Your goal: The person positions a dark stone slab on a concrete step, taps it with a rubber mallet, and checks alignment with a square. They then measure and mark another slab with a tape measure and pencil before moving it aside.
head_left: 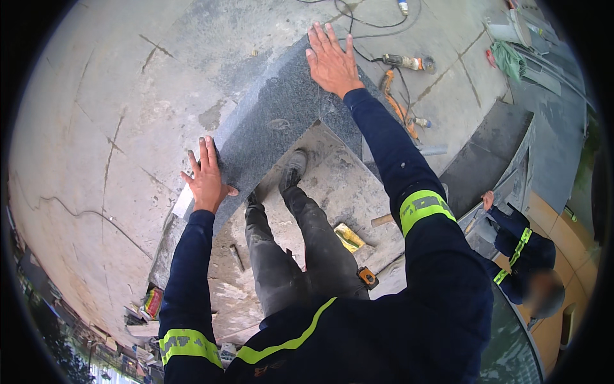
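Note:
A long speckled dark grey stone slab (262, 125) runs diagonally in front of me, with a pale edge toward the left. My left hand (204, 176) lies on its near-left end, fingers spread, with the thumb on the stone. My right hand (332, 61) rests on the far end, fingers apart and stretched out. Beside that end lie a corded angle grinder (403, 62) and an orange power tool (393, 96) on the concrete. A yellow object (347, 235) and a thin cylindrical piece (236, 256) are on the floor by my legs.
At the right, a co-worker (518, 249) in dark navy is beside dark slabs (480, 147). A green bag (508, 61) sits at the upper right. Cables (112, 219) cross the concrete floor (96, 96). Scraps and rubble (144, 329) lie at the lower left.

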